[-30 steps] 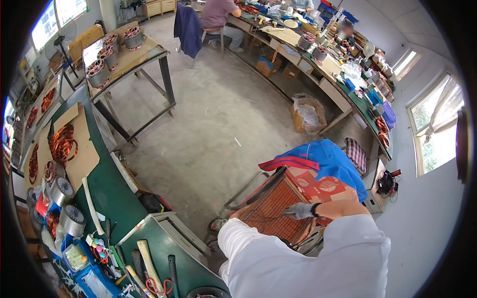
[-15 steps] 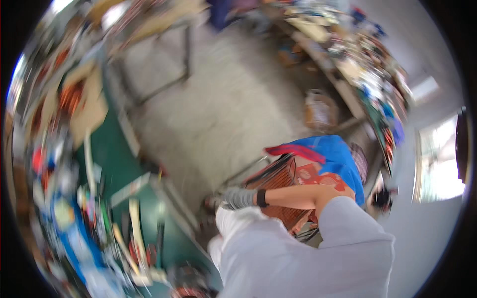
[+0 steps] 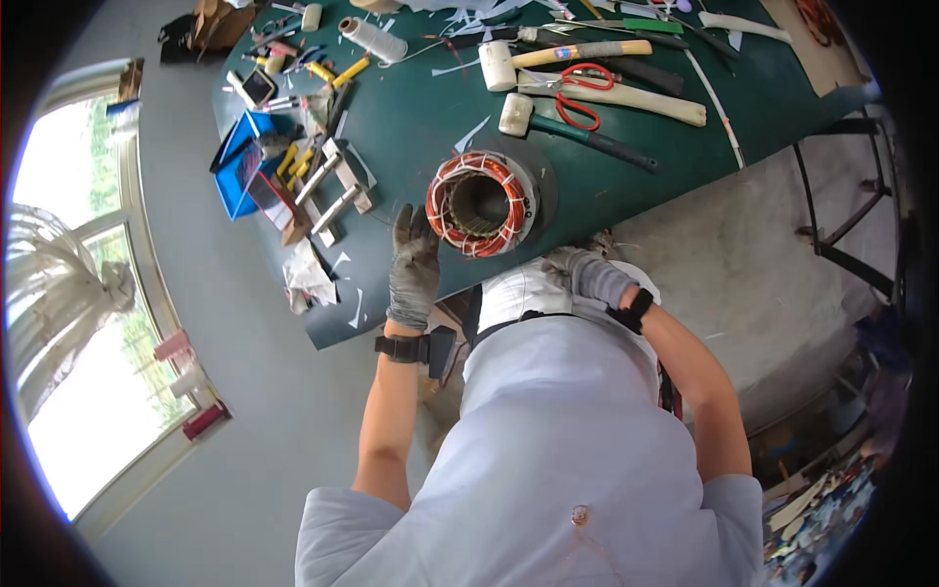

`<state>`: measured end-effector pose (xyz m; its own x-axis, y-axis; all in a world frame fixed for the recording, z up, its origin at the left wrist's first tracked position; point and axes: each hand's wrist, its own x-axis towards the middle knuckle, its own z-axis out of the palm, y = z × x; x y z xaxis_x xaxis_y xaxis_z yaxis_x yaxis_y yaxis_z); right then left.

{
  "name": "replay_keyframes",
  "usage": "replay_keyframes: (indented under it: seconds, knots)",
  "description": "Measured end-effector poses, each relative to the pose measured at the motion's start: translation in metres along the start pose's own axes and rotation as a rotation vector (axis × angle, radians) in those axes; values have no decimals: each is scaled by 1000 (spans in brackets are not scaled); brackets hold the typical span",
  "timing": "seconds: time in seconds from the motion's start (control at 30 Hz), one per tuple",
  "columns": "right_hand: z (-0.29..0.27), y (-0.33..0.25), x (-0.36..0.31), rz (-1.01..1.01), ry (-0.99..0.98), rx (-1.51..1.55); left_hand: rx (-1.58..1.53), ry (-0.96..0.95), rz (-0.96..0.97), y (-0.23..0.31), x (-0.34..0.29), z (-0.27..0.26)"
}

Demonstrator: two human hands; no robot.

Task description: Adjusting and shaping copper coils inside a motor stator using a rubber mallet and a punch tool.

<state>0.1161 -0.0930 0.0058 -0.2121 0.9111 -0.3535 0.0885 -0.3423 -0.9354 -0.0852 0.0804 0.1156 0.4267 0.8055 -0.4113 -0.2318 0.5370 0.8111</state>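
A motor stator (image 3: 515, 232), its end ringed with orange-red windings laced in white cord, stands on the green worktable near the front edge. My left hand (image 3: 415, 269), in a grey glove, is raised at the stator's left side, fingers extended and holding nothing. Whether its fingertips touch the windings I cannot tell. My right hand (image 3: 590, 275), also gloved, lies over my white trousers just below the table edge, with its fingers laid out and nothing seen in them.
Beyond the stator lie white-headed mallets (image 3: 497, 67), red-handled scissors (image 3: 579, 96) and a cone of thread (image 3: 374, 40). Wooden blocks (image 3: 335, 196) and a blue bin (image 3: 242, 164) sit at the left. A metal frame (image 3: 849, 210) stands on the floor at right.
The view has swung from the floor and side benches to the worktable. My left hand and the stator now show plainly; my right hand remains by my lap.
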Motion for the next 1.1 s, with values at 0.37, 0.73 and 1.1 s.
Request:
replay_keyframes:
  seconds: [0.37, 0.73, 1.1]
  knots:
    - [7, -65, 23, -3, -355, 1038, -75, 64, -26, -25, -32, -9]
    - [-29, -149, -20, -335, 11, 43, 1020, -211, 268, -20, -49, 82]
    - [-77, -26, 25, -83, 509, 193, -619, 491, -69, -53, -45, -81]
